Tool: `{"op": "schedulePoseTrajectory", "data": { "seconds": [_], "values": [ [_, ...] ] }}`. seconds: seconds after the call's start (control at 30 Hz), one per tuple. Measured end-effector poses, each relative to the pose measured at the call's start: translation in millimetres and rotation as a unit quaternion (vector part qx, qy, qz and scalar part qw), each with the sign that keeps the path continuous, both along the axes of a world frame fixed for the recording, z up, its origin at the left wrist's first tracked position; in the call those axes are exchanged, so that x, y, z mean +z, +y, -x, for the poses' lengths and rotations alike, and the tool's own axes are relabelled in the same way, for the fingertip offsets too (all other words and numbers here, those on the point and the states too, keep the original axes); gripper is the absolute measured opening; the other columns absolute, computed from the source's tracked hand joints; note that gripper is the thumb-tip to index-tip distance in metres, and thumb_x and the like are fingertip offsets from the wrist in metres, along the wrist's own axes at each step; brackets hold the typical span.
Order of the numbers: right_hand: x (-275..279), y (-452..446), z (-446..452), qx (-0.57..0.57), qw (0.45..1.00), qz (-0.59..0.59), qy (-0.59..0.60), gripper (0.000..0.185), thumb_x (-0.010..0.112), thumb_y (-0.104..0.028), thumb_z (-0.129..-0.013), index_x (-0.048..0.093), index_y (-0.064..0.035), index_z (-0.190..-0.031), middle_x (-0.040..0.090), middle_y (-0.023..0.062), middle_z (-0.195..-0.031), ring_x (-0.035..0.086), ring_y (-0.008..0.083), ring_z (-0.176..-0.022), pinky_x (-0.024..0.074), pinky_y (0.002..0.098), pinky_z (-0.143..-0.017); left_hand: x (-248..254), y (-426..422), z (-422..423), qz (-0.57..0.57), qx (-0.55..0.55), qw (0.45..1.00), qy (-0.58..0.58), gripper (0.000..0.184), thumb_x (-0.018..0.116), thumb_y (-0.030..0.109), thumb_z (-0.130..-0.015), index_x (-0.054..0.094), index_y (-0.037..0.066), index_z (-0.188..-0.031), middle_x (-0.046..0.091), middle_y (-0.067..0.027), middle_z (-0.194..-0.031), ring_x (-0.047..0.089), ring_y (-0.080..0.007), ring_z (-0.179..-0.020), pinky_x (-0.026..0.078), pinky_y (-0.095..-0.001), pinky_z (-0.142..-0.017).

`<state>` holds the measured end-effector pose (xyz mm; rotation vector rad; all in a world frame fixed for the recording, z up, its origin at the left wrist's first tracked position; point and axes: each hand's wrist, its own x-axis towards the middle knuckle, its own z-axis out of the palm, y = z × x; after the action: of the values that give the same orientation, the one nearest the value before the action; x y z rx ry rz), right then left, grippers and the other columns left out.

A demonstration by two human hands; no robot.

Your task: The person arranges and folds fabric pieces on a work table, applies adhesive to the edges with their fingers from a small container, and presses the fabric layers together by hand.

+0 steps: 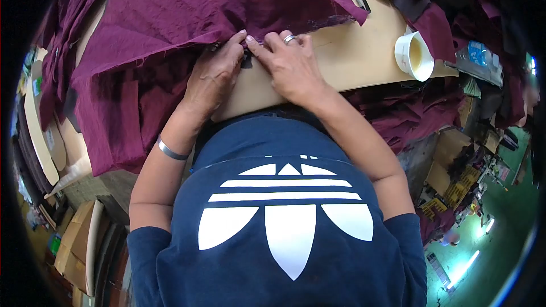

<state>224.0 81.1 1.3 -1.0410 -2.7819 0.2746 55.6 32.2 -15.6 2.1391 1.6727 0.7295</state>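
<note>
A large maroon cloth point(165, 11) lies spread over the table point(335, 57) and hangs down over its left front edge. My left hand point(215, 74) is closed at the fingertips on the cloth's near edge. Close beside it, my right hand point(290, 62), with a ring on one finger, also pinches that edge. The two hands' fingertips almost meet. A small dark piece point(246, 61) shows just under the fingers; its kind is unclear. The cloth's frayed edge runs off to the right of my hands.
A white cup point(414, 57) holding a yellowish liquid stands at the table's right. Near it lie a clear plastic pack with a blue label point(479, 55) and more maroon cloth point(432, 28). Cardboard boxes point(79, 239) stand at lower left. Maroon fabric point(404, 111) is heaped below the table's right edge.
</note>
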Motion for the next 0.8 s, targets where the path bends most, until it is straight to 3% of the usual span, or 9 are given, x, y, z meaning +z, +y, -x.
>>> {"op": "schedulePoseTrajectory", "data": {
  "seconds": [0.07, 0.1, 0.2, 0.27, 0.37, 0.47, 0.6, 0.73, 0.8],
  "values": [
    [4, 8, -11, 0.021, 1.0, 0.003, 0.002, 0.042, 0.051, -0.008, -0.08, 0.055, -0.0169, -0.121, 0.052, 0.0025, -0.092, 0.051, 0.0207, -0.088, 0.0328, 0.0397, -0.078, -1, 0, 1, 0.009, -0.002, 1.0, 0.009, 0.019, 0.05, 0.001, -0.079, 0.05, 0.0, -0.098, 0.054, -0.0142, -0.121, 0.058, -0.0331, -0.094, 0.047, -0.0394, -0.079],
    [9, 10, -11, 0.021, 0.999, 0.026, -0.011, 0.037, 0.049, -0.014, -0.08, 0.058, -0.0159, -0.116, 0.053, 0.0035, -0.094, 0.052, 0.0211, -0.093, 0.0329, 0.0435, -0.079, -1, 1, 1, 0.009, -0.003, 1.0, 0.006, 0.019, 0.051, 0.001, -0.079, 0.05, 0.0, -0.098, 0.054, -0.0144, -0.121, 0.058, -0.0329, -0.094, 0.047, -0.0394, -0.079],
    [12, 13, -9, -0.036, 0.993, 0.105, 0.033, 0.037, 0.05, -0.014, -0.08, 0.057, -0.0149, -0.116, 0.053, 0.0034, -0.094, 0.052, 0.02, -0.094, 0.0329, 0.0437, -0.078, 1, 2, 0, 0.01, -0.006, 1.0, 0.004, 0.019, 0.051, 0.002, -0.08, 0.05, 0.0, -0.098, 0.054, -0.0146, -0.121, 0.058, -0.0327, -0.095, 0.047, -0.0396, -0.08],
    [1, 2, -1, -0.035, 0.998, 0.047, 0.012, 0.037, 0.051, -0.011, -0.079, 0.058, -0.0167, -0.115, 0.052, 0.0022, -0.093, 0.051, 0.0194, -0.091, 0.0321, 0.041, -0.08, 2, 1, 1, 0.015, -0.01, 1.0, 0.01, 0.018, 0.051, 0.002, -0.08, 0.05, 0.0, -0.098, 0.054, -0.0145, -0.121, 0.058, -0.0328, -0.094, 0.047, -0.0396, -0.08],
    [0, -1, 3, -0.009, 0.999, -0.044, -0.009, 0.036, 0.052, -0.01, -0.079, 0.06, -0.018, -0.113, 0.052, 0.0017, -0.092, 0.05, 0.019, -0.09, 0.0317, 0.0398, -0.08, -5, 1, 0, -0.031, 0.002, 0.999, -0.026, 0.048, 0.059, 0.001, -0.079, 0.047, 0.006, -0.125, 0.056, -0.0115, -0.077, 0.057, -0.0274, -0.071, 0.045, -0.0358, -0.07],
    [13, 10, -6, 0.037, 0.999, -0.038, -0.011, 0.035, 0.053, -0.013, -0.078, 0.06, -0.0178, -0.112, 0.053, 0.0026, -0.092, 0.052, 0.0191, -0.09, 0.0329, 0.0416, -0.081, -2, 1, 0, 0.029, 0.002, 1.0, -0.001, 0.014, 0.05, 0.005, -0.084, 0.049, 0.001, -0.097, 0.054, -0.0142, -0.122, 0.058, -0.0333, -0.096, 0.046, -0.0398, -0.081],
    [13, 12, -10, -0.009, 0.999, 0.024, 0.038, 0.032, 0.053, -0.016, -0.079, 0.06, -0.019, -0.11, 0.053, 0.0024, -0.091, 0.053, 0.0191, -0.091, 0.0338, 0.0427, -0.081, -1, 3, 1, 0.021, -0.002, 1.0, -0.009, 0.013, 0.051, 0.005, -0.083, 0.049, 0.002, -0.096, 0.053, -0.0138, -0.122, 0.057, -0.0335, -0.096, 0.046, -0.0404, -0.081],
    [0, 1, 0, -0.007, 0.999, -0.045, 0.008, 0.03, 0.052, -0.015, -0.079, 0.061, -0.019, -0.108, 0.053, 0.003, -0.09, 0.053, 0.0198, -0.091, 0.0334, 0.0432, -0.081, 0, 3, 0, 0.024, -0.002, 1.0, -0.014, 0.013, 0.054, 0.005, -0.082, 0.049, 0.002, -0.094, 0.053, -0.0131, -0.122, 0.057, -0.0329, -0.095, 0.046, -0.0401, -0.081],
    [11, 6, -8, 0.0, 1.0, -0.017, 0.022, 0.035, 0.05, -0.012, -0.079, 0.057, -0.019, -0.113, 0.052, 0.0026, -0.09, 0.053, 0.0192, -0.091, 0.0324, 0.0434, -0.083, 1, 3, 2, 0.028, -0.008, 0.999, -0.012, 0.013, 0.054, 0.005, -0.081, 0.049, 0.002, -0.093, 0.053, -0.0126, -0.122, 0.058, -0.0321, -0.094, 0.045, -0.0396, -0.08]
  ]
}}
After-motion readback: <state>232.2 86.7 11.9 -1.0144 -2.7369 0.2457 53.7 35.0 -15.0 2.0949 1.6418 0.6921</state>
